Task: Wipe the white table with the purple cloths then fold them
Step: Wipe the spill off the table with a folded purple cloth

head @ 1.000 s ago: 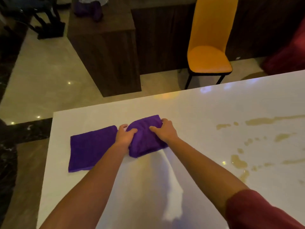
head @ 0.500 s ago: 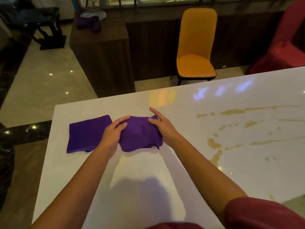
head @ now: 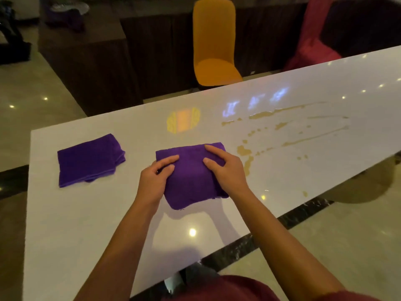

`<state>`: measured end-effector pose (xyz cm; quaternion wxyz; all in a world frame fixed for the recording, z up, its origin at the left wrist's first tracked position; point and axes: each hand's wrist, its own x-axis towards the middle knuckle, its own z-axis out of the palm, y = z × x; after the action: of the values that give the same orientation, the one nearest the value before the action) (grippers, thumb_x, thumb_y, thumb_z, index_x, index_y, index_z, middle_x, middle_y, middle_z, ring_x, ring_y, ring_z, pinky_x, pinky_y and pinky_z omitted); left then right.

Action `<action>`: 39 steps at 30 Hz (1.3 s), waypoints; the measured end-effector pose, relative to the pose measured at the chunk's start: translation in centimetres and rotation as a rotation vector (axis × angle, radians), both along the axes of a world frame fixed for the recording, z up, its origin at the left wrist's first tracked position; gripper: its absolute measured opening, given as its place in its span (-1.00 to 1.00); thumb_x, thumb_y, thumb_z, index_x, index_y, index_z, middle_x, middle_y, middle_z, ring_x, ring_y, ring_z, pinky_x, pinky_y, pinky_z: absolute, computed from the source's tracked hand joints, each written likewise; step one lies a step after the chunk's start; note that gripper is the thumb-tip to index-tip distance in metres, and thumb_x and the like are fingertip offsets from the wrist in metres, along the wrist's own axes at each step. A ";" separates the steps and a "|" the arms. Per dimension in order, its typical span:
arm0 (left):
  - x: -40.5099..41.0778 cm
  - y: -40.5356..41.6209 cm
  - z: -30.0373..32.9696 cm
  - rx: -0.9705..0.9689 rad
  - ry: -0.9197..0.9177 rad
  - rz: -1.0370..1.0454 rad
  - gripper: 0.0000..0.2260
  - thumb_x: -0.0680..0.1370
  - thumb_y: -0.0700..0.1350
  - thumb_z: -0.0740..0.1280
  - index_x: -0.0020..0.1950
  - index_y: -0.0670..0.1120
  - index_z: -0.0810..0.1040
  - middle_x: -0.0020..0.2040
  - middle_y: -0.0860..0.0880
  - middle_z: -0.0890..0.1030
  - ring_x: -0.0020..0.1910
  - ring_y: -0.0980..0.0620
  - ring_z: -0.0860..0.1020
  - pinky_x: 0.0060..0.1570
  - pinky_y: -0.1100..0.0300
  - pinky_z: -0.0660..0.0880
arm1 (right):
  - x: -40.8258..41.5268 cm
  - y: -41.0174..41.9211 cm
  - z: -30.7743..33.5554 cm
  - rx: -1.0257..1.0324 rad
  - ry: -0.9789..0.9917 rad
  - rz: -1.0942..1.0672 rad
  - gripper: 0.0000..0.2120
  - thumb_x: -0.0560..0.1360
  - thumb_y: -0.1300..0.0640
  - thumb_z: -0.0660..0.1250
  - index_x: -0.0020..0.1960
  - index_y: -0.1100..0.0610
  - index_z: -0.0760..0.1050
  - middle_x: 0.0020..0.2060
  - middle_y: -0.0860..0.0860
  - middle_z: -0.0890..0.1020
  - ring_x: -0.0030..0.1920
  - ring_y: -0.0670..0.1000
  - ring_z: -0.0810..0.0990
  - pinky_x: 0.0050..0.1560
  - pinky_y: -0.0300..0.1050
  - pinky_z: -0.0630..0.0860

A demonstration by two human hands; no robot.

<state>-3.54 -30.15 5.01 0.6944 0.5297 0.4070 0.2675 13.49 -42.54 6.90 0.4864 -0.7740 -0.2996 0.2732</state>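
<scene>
Two purple cloths lie on the white table [head: 91, 218]. One folded cloth [head: 89, 160] rests alone near the table's left end. The second purple cloth [head: 191, 177] is folded in front of me. My left hand [head: 155, 179] presses on its left side with fingers spread flat. On its right side lies my right hand [head: 225, 169], fingers apart and flat on the fabric. Neither hand is closed around the cloth.
Tan liquid streaks and drops [head: 282, 127] mark the table to the right of the cloth. An orange chair [head: 214, 46] stands beyond the far edge. A dark wooden counter [head: 86, 61] is behind left, a red covered chair [head: 312, 44] behind right.
The second cloth now lies apart from the left cloth, flattened into a neater rectangle. Both hands went from gripping its edges to pressing flat on it. The camera view shifted.
</scene>
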 end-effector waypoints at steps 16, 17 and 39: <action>8.5 -2.5 -2.5 0.465 0.387 -0.176 -0.49 0.60 0.04 0.45 0.54 0.16 0.44 0.30 0.07 0.45 0.22 0.09 0.48 0.25 0.16 0.48 | 7.6 -2.7 -2.5 -0.136 -0.269 0.069 -0.39 0.67 0.10 0.37 0.67 -0.06 0.27 0.36 0.06 0.63 0.27 0.08 0.62 0.18 -0.20 0.48; 9.7 -2.3 -3.0 0.470 0.421 -0.169 -0.47 0.59 0.05 0.46 0.55 0.16 0.43 0.31 0.05 0.45 0.23 0.07 0.48 0.25 0.15 0.48 | 9.1 -2.2 -3.0 -0.164 -0.279 0.099 -0.38 0.67 0.09 0.38 0.67 -0.06 0.27 0.36 0.06 0.63 0.28 0.10 0.62 0.17 -0.20 0.47; 25.4 3.9 -16.6 0.398 1.187 0.323 -0.45 0.68 0.01 0.26 0.65 -0.11 0.25 0.67 -0.17 0.19 0.65 -0.21 0.15 0.62 -0.13 0.11 | 31.6 14.1 -11.1 -0.406 -0.612 0.457 -0.35 0.64 -0.05 0.32 0.68 0.00 0.23 0.70 0.15 0.18 0.64 0.25 0.23 0.57 0.20 0.28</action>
<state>21.84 -26.21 -11.62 0.1908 0.6382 0.7390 0.1006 45.12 -28.45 -4.24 0.1400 -0.8130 -0.5339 0.1852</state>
